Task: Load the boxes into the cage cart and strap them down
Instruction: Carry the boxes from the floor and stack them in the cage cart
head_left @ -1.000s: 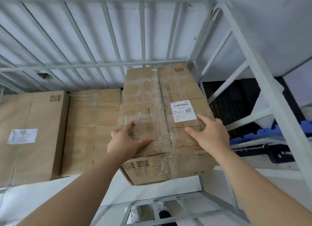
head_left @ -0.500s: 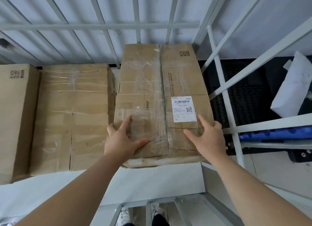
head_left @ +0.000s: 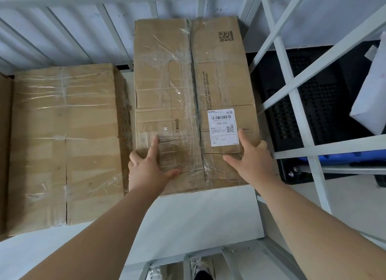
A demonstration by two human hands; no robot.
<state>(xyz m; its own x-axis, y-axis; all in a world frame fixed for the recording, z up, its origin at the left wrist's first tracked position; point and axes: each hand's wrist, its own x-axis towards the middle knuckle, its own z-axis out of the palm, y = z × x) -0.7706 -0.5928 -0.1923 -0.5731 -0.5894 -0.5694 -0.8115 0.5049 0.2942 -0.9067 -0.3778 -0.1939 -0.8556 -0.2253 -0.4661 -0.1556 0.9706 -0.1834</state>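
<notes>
A taped cardboard box (head_left: 188,81) with a white shipping label lies flat on the white floor (head_left: 198,217) of the cage cart, in its right rear corner against the grey bars (head_left: 292,96). My left hand (head_left: 146,169) rests on the box's near left corner: forefinger and thumb lie on top, and the other fingers curl over the left edge. My right hand (head_left: 252,162) holds the near right corner the same way, with fingers wrapped over the right edge beside the label.
A second taped box (head_left: 64,144) lies to the left with a narrow gap between. A third box (head_left: 4,144) shows at the left edge. Outside the right bars sit a black perforated crate (head_left: 313,102), a white parcel (head_left: 371,96) and a blue item (head_left: 344,157).
The box has dropped from a raised, tilted hold to lie flat on the cart floor and slid back toward the rear bars. Both hands stayed on its near corners.
</notes>
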